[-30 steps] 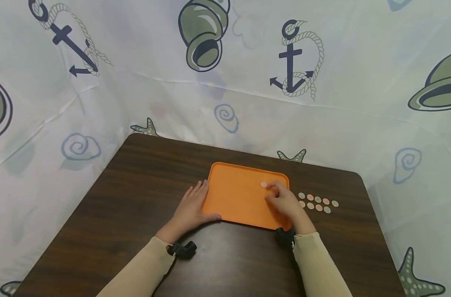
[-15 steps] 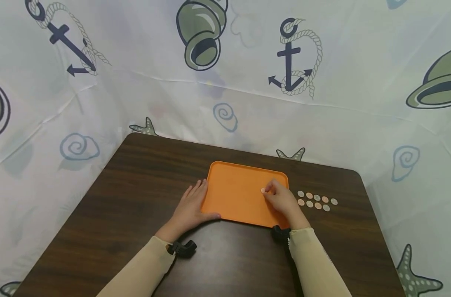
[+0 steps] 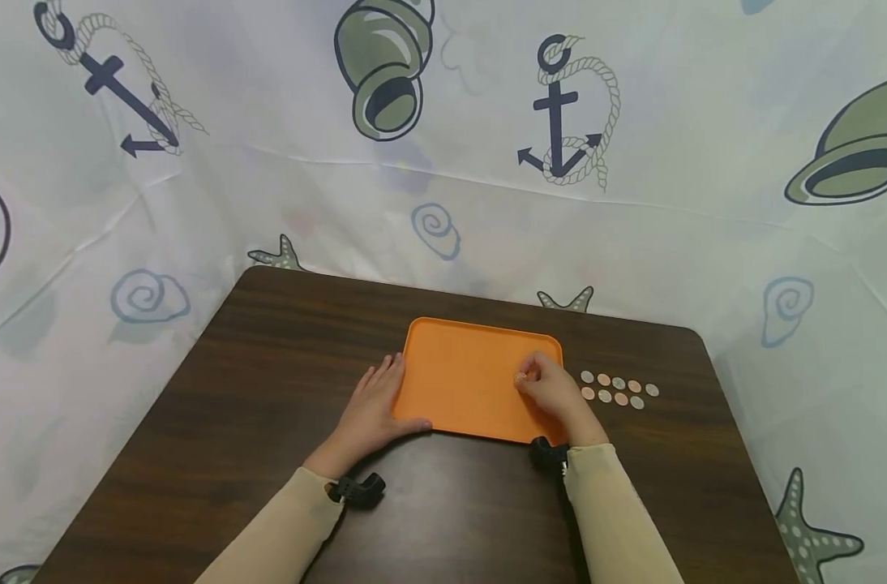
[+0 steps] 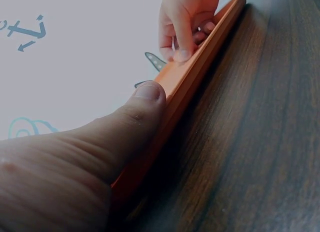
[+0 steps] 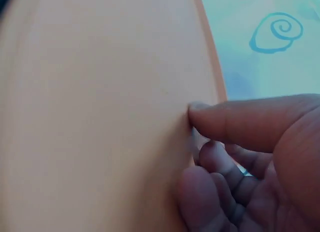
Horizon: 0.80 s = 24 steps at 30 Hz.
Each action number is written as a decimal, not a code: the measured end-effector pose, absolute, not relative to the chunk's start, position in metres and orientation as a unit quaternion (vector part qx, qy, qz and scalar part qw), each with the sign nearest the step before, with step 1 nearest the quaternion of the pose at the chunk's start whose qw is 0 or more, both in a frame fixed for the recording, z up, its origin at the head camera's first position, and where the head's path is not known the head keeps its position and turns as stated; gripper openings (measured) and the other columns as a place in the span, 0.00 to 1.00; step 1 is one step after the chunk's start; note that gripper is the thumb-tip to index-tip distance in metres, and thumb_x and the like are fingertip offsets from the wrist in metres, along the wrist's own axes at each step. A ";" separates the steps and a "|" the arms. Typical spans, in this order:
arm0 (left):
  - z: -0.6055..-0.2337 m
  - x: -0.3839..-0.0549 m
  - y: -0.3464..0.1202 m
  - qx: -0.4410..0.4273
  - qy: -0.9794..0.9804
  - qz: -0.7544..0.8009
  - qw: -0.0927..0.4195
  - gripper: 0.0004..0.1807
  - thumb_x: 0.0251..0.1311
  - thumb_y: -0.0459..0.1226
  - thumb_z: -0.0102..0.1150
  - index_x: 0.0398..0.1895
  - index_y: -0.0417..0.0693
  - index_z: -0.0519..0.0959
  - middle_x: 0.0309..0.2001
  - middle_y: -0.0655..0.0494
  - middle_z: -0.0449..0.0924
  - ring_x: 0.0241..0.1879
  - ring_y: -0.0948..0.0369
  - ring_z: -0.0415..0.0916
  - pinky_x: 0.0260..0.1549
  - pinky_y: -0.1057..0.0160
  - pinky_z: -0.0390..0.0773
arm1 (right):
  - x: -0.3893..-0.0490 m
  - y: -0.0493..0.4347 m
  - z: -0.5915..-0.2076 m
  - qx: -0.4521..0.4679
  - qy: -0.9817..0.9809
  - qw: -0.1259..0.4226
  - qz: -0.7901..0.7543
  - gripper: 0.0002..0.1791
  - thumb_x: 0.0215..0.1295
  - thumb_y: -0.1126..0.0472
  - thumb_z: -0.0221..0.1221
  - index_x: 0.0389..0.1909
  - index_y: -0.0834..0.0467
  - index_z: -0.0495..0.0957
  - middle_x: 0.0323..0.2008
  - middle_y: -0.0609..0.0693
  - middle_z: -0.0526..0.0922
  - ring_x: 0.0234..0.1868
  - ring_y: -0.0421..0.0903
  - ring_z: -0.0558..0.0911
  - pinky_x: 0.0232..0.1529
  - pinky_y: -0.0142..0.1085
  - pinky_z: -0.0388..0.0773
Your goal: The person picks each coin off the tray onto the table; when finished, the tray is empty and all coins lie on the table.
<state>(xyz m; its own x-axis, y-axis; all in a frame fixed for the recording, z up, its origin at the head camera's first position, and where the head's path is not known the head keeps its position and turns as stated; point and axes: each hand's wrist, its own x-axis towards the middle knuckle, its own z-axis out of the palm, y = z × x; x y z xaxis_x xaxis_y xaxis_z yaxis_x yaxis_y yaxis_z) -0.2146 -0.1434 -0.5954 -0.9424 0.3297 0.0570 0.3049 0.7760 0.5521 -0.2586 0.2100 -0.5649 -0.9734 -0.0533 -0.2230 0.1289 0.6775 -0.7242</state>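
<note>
An orange tray (image 3: 461,369) lies on the dark wooden table. My left hand (image 3: 369,418) rests on its near left corner, fingers straight along the left side and thumb (image 4: 147,97) on the front rim. Over the tray's right half, my right hand (image 3: 554,397) pinches a small coin (image 3: 520,376) between thumb and finger, close to the tray's surface. Only a sliver of that coin shows; the fingers hide the rest. In the right wrist view the thumb (image 5: 240,122) meets the tray, with the other fingers curled beneath it.
Several silver and copper-coloured coins (image 3: 621,399) lie in two rows on the table (image 3: 283,349), just right of the tray. A printed cloth (image 3: 487,235) with anchors and shells hangs behind the table. Each wrist wears a black camera (image 3: 363,491).
My right hand has closed its thumb and finger on the coin, which earlier lay flat on the tray. The left hand has stayed at the tray's corner. The head view has shifted slightly.
</note>
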 end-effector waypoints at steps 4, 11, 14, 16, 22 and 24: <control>-0.593 -0.215 -0.143 0.165 0.942 0.290 0.020 0.73 0.54 0.69 0.76 0.90 0.40 0.48 0.89 0.44 0.49 0.90 0.47 0.43 0.88 0.37 0.42 | -0.258 0.210 -0.563 0.009 0.906 0.108 -0.409 0.11 0.76 0.57 0.68 0.42 0.55 0.75 0.29 0.50 0.73 0.28 0.49 0.73 0.29 0.37 0.70; -0.600 -0.214 -0.143 0.169 0.941 0.294 0.015 0.73 0.54 0.70 0.76 0.89 0.40 0.49 0.89 0.45 0.51 0.90 0.46 0.44 0.87 0.36 0.43 | -0.246 0.219 -0.561 0.014 0.872 0.055 -0.486 0.10 0.74 0.61 0.70 0.41 0.57 0.76 0.30 0.51 0.74 0.28 0.48 0.76 0.29 0.35 0.74; -0.601 -0.212 -0.144 0.168 0.941 0.294 0.019 0.73 0.54 0.71 0.75 0.90 0.41 0.49 0.89 0.46 0.50 0.90 0.47 0.44 0.87 0.36 0.43 | -0.236 0.228 -0.558 0.029 0.863 0.033 -0.504 0.10 0.73 0.62 0.71 0.42 0.58 0.78 0.31 0.51 0.76 0.27 0.48 0.77 0.27 0.35 0.77; -0.601 -0.211 -0.146 0.166 0.942 0.291 0.020 0.73 0.54 0.72 0.74 0.90 0.41 0.48 0.89 0.46 0.49 0.90 0.47 0.43 0.87 0.36 0.43 | -0.230 0.237 -0.557 0.036 0.868 0.017 -0.494 0.10 0.73 0.60 0.72 0.42 0.58 0.79 0.33 0.51 0.78 0.28 0.47 0.78 0.28 0.34 0.79; -0.602 -0.212 -0.147 0.167 0.943 0.287 0.023 0.74 0.54 0.76 0.70 0.90 0.43 0.46 0.90 0.48 0.47 0.91 0.49 0.41 0.88 0.38 0.41 | -0.210 0.278 -0.553 0.063 0.880 -0.011 -0.471 0.13 0.75 0.56 0.70 0.48 0.60 0.81 0.36 0.53 0.85 0.29 0.47 0.81 0.31 0.34 0.83; -0.602 -0.214 -0.147 0.169 0.943 0.287 0.023 0.75 0.54 0.76 0.69 0.91 0.44 0.45 0.90 0.49 0.47 0.91 0.50 0.40 0.88 0.39 0.40 | -0.203 0.296 -0.552 0.081 0.887 -0.018 -0.455 0.13 0.76 0.56 0.69 0.51 0.61 0.81 0.38 0.53 0.86 0.29 0.46 0.83 0.32 0.33 0.83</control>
<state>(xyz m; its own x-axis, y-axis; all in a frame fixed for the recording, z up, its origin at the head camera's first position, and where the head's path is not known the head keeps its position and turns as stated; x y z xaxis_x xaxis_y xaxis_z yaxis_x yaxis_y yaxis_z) -0.2137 -0.1467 -0.6024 -0.9416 0.3324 0.0542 0.3063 0.7784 0.5479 -0.2033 0.2957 -0.5522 -0.9862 0.1603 -0.0413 0.1271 0.5732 -0.8095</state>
